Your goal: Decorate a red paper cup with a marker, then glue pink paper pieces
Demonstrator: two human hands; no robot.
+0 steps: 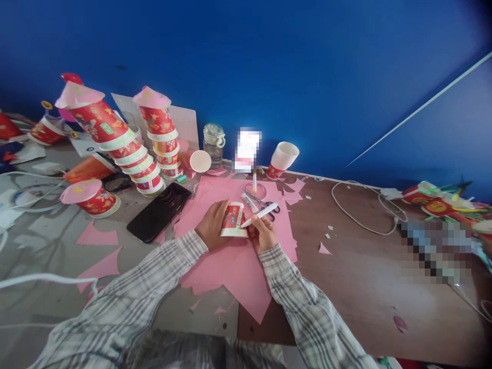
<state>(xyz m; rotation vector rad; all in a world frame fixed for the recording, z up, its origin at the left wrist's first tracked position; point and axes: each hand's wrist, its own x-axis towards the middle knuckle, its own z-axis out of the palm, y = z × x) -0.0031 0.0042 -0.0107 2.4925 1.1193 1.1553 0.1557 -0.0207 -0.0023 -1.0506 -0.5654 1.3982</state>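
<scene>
A red and white paper cup stands upside down on a pink paper sheet in the middle of the table. My left hand wraps round the cup's left side and holds it down. My right hand grips a white pen, whose tip touches the paper at the cup's right rim. Both sleeves are grey plaid.
A black phone lies left of the sheet. Stacked cup towers with pink cone tops stand behind it. Scissors, a glue stick, a glass jar, a tilted white cup and a white cable lie beyond.
</scene>
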